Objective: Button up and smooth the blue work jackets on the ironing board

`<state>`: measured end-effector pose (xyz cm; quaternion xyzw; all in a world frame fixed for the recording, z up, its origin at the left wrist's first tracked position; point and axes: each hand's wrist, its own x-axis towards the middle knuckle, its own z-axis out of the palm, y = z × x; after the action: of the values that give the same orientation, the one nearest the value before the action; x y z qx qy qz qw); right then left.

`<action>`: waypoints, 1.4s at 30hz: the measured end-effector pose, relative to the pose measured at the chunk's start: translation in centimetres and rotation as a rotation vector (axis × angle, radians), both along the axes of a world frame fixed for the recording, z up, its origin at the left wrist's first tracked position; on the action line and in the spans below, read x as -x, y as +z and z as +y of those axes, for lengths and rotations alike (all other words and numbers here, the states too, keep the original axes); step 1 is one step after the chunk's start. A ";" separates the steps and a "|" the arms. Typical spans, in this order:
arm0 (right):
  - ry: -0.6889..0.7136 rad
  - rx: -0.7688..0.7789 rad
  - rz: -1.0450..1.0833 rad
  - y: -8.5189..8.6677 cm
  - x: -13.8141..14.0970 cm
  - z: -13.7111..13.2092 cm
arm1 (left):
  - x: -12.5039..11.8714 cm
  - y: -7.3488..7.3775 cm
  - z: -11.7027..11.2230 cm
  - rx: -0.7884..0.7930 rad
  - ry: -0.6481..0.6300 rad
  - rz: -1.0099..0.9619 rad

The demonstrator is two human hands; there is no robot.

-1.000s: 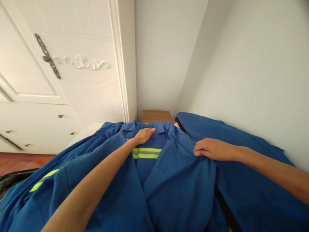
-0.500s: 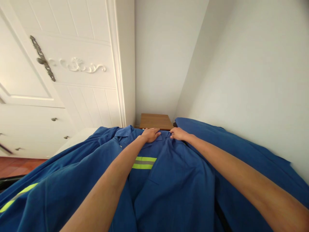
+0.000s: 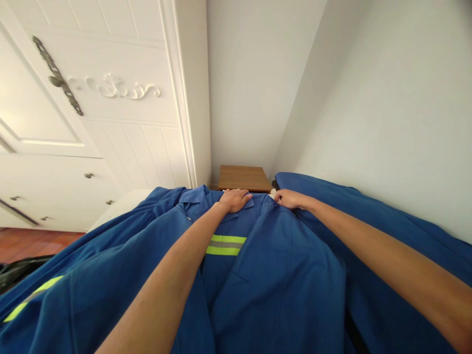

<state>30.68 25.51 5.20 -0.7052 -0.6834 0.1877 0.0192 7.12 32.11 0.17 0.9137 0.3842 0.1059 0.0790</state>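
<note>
A blue work jacket (image 3: 283, 275) with yellow-and-grey reflective strips lies spread out before me, its collar at the far end. My left hand (image 3: 235, 199) rests on the collar, palm down, fingers stretched out and thumb apart. On the right side of the neck, my right hand (image 3: 289, 198) pinches the jacket's edge at the shoulder, fingers closed on the cloth. One collar flap (image 3: 193, 195) stands up left of my left hand. Part of the collar is hidden under that hand.
More blue cloth (image 3: 339, 196) lies along the wall on the right. A brown wooden nightstand (image 3: 244, 177) stands beyond the collar. To the left is a white wardrobe (image 3: 132, 142) with metal handles. A dark item (image 3: 25, 270) lies on the reddish floor (image 3: 40, 241).
My right hand has moved a little to the right, drawing the jacket's shoulder edge outward. My left hand stays on the collar. The view has shifted slightly.
</note>
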 end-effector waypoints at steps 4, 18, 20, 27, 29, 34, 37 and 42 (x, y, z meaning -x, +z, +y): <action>-0.078 -0.053 0.023 0.0 0.2 -0.7 | -0.2 -0.1 0.1 0.007 0.022 0.003; -0.295 0.112 0.471 2.0 -0.3 -4.0 | 0.0 -0.6 0.5 -0.008 0.005 0.002; -0.310 0.122 0.515 2.3 -0.1 -4.5 | -0.1 -0.5 0.5 -0.010 0.010 0.009; -0.207 0.082 0.476 4.5 -0.4 -8.9 | -0.2 -0.2 0.3 -0.017 0.022 0.029; -0.133 0.066 0.345 5.3 -0.6 -11.1 | -0.3 -0.1 0.3 -0.016 0.024 0.032; -0.048 0.129 0.151 7.4 -0.5 -17.2 | -0.3 0.1 0.2 -0.008 0.031 0.041; -0.018 0.177 0.151 7.7 0.1 -20.0 | -0.3 0.1 0.2 -0.004 0.039 0.043; -0.128 0.151 0.406 6.6 0.0 -22.1 | -0.3 0.0 0.3 0.005 0.038 0.051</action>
<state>30.71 3.40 11.80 -0.6943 -0.6034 0.3750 0.1153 7.41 32.43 0.21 0.9085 0.4035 0.0832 0.0696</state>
